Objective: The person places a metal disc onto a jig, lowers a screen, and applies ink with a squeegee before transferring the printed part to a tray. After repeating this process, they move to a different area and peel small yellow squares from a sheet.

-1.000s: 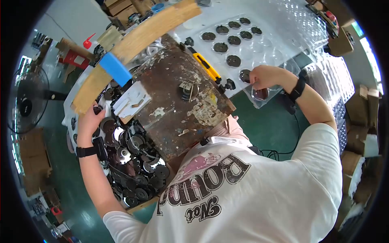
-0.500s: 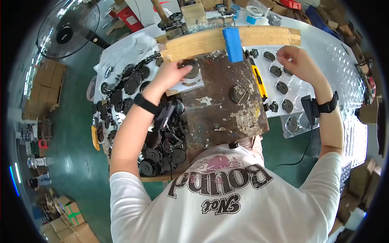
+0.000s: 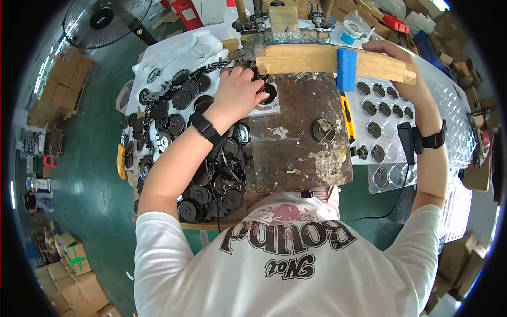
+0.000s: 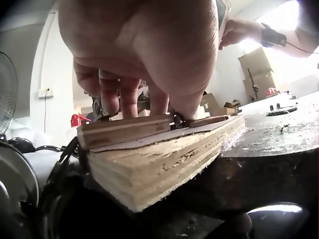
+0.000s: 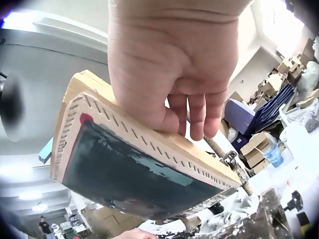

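A wooden printing screen (image 3: 296, 59) with a blue block (image 3: 346, 70) on it stands tilted above the far side of a worn board (image 3: 296, 132). My right hand (image 3: 409, 71) grips its right end; in the right wrist view the thumb lies along the wooden edge, fingers over the far side. Stapled mesh (image 5: 129, 164) faces that camera. At the board's left, my left hand (image 3: 235, 92) is over a small jig with a white card (image 3: 272, 108), thumb beside a black disc (image 3: 270, 93). Its straight fingers reach down behind a wooden strip (image 4: 124, 130).
Black discs (image 3: 182, 99) are heaped left of the board. To its right, a clear tray (image 3: 391, 127) holds several discs, with a yellow cutter (image 3: 347, 119) along the board's edge. A round metal piece (image 3: 324, 130) lies on the board. A fan (image 3: 105, 18) stands far left.
My right hand has left the disc tray and taken hold of the screen's right end. My left hand has come from the left heap to the jig, where a disc now sits.
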Tool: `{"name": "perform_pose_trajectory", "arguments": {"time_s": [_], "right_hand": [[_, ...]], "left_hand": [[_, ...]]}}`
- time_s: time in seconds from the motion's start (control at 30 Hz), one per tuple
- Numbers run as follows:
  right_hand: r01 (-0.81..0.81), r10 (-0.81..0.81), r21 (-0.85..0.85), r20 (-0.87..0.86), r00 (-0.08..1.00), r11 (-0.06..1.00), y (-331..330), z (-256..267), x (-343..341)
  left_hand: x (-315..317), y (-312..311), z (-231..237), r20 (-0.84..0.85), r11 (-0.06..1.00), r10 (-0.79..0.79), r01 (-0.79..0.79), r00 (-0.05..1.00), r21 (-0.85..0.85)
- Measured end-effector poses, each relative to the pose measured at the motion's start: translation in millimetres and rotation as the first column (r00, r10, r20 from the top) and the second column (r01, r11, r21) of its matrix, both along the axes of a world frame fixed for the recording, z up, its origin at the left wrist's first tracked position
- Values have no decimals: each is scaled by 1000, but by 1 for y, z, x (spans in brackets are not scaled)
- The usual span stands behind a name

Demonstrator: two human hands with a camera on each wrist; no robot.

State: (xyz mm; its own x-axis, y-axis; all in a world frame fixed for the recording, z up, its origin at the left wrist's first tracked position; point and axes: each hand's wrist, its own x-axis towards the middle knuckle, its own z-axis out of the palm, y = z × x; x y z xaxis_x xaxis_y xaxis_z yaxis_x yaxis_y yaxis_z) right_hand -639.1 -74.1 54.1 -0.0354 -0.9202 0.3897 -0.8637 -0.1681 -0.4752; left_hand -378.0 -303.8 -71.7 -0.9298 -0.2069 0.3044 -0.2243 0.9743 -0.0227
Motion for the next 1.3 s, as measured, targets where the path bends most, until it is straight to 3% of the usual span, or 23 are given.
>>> {"name": "perform_pose_trajectory", "arguments": {"time_s": [0.07, 0.17, 0.27, 0.33, 0.37, 0.4, 0.43, 0.47, 0.5, 0.57, 0.63, 0.7, 0.8, 0.83, 0.93, 1.17, 1.3], "right_hand": [[18, -18, -10, -7, 1000, 1000, 0, -1, 2], [20, -20, 5, 11, 1000, 1000, 0, 0, 3], [10, -12, 41, 55, 998, 999, 1, 1, 4], [-83, 45, 98, 343, 938, 992, 1, -2, 2], [-133, 62, 116, 478, 876, 984, 0, -3, 1], [-137, 65, 117, 477, 877, 984, -2, -6, -4], [-158, 53, 242, 389, 920, 957, -6, -9, -11], [-163, 53, 365, 295, 954, 917, -10, -10, -17], [-154, 63, 484, 198, 978, 862, -13, -11, -21], [-75, 17, 454, 130, 991, 888, -33, -8, 1], [1, -30, 415, 63, 998, 910, -58, -10, 25], [27, -22, 67, -71, 997, 997, -84, -23, 40], [27, -40, -74, -182, 983, 997, -119, -47, 55], [24, -37, -75, -182, 983, 997, -123, -47, 59], [30, 46, 199, -363, 931, 980, -121, -51, 77], [-212, 242, 164, -188, 952, 963, -67, -61, 108], [-200, 252, 277, -166, 953, 940, -75, -44, 106]], "left_hand": [[3, 0, 0, 11, 997, 47, -46, 999, -55], [8, -6, 2, -2, 988, -120, 119, 993, -99], [17, -14, 14, 52, 979, -179, 183, 983, -90], [22, -15, 20, 78, 974, -205, 211, 976, -85], [26, -13, 22, 15, 981, -191, 191, 981, 32], [30, -8, 24, -46, 973, -171, 176, 984, 150], [35, -4, 26, -104, 949, -144, 167, 984, 266], [39, 4, 28, -107, 949, -142, 166, 984, 267], [42, 14, 30, -143, 824, -79, 146, 986, 548], [45, 34, 32, -154, 351, 61, 123, 986, 928], [45, 43, 24, -114, 395, 43, 88, 993, 915], [46, 48, 12, -31, 487, 16, 19, 999, 873], [47, 50, -4, 7, 541, 16, -14, 1000, 841], [47, 49, -7, 29, 564, 12, -31, 1000, 825], [47, 48, -5, 49, 550, 0, -41, 999, 834], [47, 47, -11, 41, 511, -10, -30, 999, 859], [49, 47, -8, 37, 520, -1, -31, 999, 854]]}}
